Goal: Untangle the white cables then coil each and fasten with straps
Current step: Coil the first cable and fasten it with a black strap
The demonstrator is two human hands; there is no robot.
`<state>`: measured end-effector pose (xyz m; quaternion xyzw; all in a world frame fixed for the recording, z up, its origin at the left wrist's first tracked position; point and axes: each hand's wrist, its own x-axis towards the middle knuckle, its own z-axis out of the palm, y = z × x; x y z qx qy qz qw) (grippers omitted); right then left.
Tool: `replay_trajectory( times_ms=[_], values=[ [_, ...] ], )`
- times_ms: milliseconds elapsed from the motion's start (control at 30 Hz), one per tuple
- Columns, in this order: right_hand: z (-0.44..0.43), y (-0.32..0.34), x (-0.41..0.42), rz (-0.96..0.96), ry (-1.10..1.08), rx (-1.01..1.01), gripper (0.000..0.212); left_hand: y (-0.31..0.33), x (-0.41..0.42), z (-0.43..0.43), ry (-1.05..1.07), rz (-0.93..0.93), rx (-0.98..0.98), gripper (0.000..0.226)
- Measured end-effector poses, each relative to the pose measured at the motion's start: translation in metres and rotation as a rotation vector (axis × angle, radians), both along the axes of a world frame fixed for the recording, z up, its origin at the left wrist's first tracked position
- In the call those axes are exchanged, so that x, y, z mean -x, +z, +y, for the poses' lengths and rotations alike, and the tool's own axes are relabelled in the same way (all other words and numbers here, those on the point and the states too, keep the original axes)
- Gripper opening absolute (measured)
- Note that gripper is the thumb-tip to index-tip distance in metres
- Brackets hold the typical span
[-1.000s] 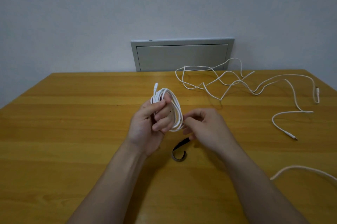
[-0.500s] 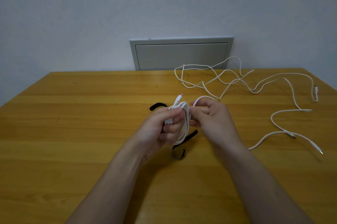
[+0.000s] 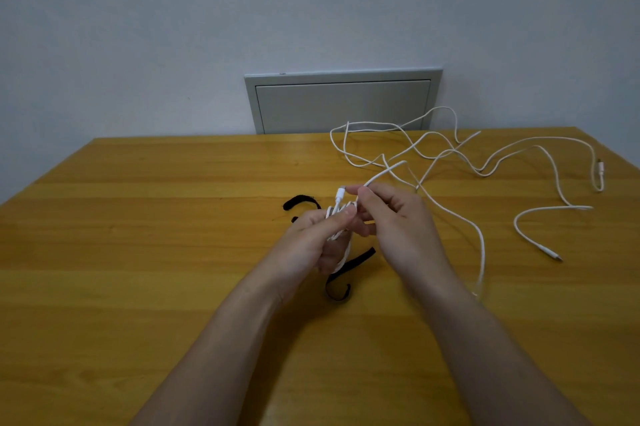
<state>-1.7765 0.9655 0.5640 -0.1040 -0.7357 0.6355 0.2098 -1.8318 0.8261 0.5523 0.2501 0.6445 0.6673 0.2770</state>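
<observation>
Above the middle of the yellow wooden bench (image 3: 138, 252), the left hand (image 3: 311, 242) has its grip closed around a small coil of thin white cable (image 3: 334, 212). Just to its right, the right hand (image 3: 398, 228) pinches the cable's uncoiled tail (image 3: 479, 245), which trails off rightward. A black fabric strap (image 3: 353, 264) lies beneath the hands.

Hidden, blurred parts
The left hand (image 3: 311, 242) hides most of the coiled cable (image 3: 339, 200); its free run blurs beside the right forearm (image 3: 467, 339).

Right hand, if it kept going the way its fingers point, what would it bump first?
Most likely the coiled white cable in the left hand, just beside the right hand. A black strap lies farther along.
</observation>
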Motion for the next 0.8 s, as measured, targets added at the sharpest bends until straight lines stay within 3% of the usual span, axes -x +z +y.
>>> replay_trajectory(
  times_ms=[100,233,333,500,733,800],
  values=[
    [-0.002,0.000,0.001,-0.002,0.030,-0.013,0.023,0.001,-0.001,0.000,0.026,0.013,-0.028,0.033],
    [-0.002,-0.001,0.002,-0.017,0.087,-0.020,0.038,0.001,0.000,0.000,0.048,-0.051,-0.064,0.040],
    [-0.005,0.001,0.000,0.013,0.218,0.027,0.046,0.004,0.001,-0.001,0.031,-0.192,-0.139,0.044],
    [-0.010,0.001,-0.002,0.090,0.196,-0.046,0.039,0.003,0.000,0.001,-0.112,-0.398,-0.283,0.040],
    [-0.016,-0.002,-0.004,0.043,0.118,0.034,0.035,0.004,-0.007,0.008,-0.014,-0.300,-0.210,0.041],
    [-0.018,-0.002,-0.004,0.056,0.047,-0.035,0.030,0.002,-0.006,0.009,0.023,-0.228,-0.168,0.046]
  ],
)
